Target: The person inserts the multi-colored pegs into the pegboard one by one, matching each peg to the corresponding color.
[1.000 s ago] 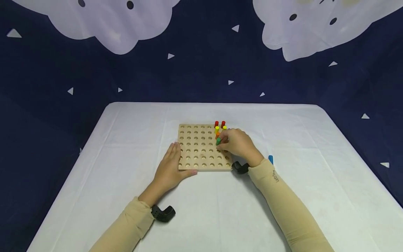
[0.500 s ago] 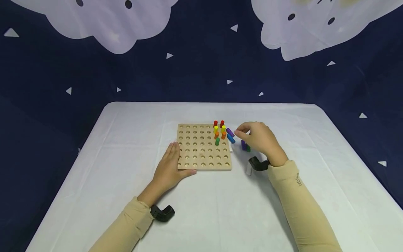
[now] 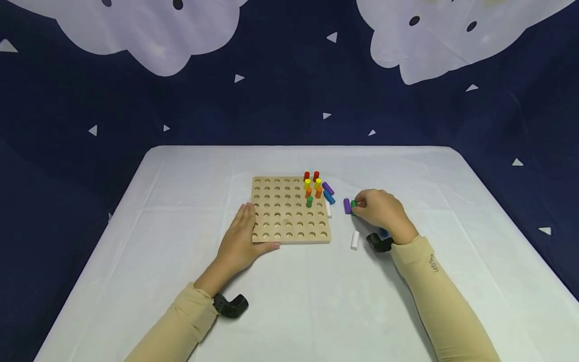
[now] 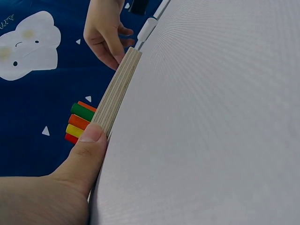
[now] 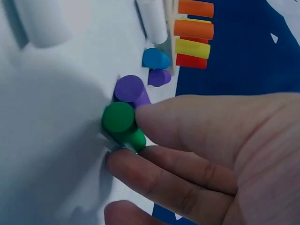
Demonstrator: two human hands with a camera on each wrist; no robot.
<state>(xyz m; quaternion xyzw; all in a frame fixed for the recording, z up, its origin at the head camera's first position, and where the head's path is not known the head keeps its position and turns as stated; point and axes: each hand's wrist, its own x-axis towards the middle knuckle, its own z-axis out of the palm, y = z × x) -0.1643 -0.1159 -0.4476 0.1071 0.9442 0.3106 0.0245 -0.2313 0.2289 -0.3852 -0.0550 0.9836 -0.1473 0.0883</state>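
A pale wooden pegboard [image 3: 298,241] with rows of round holes lies on the white table. Upright at its far right are two red pegs, two yellow pegs, two orange pegs and one green peg [image 3: 309,202]. My left hand [image 3: 238,245] rests against the board's left side, fingers straight, with the thumb [image 4: 89,140] along its front edge. To the right of the board, my right hand [image 3: 382,208] pinches another green peg [image 5: 119,117] between thumb and fingers, low at the table. A purple peg [image 5: 129,88] lies right beside that green peg.
Against the board's right side lie a purple peg [image 3: 328,188], a blue peg [image 3: 329,197] and a white peg [image 3: 328,209]. Another white peg [image 3: 355,240] lies nearer the front. Something blue [image 3: 384,233] shows partly behind the right wrist's black camera [image 3: 379,243].
My right hand has left the upright pegs, where a second orange peg now stands, and moved right and down to the loose green peg. The left hand stays on the board.
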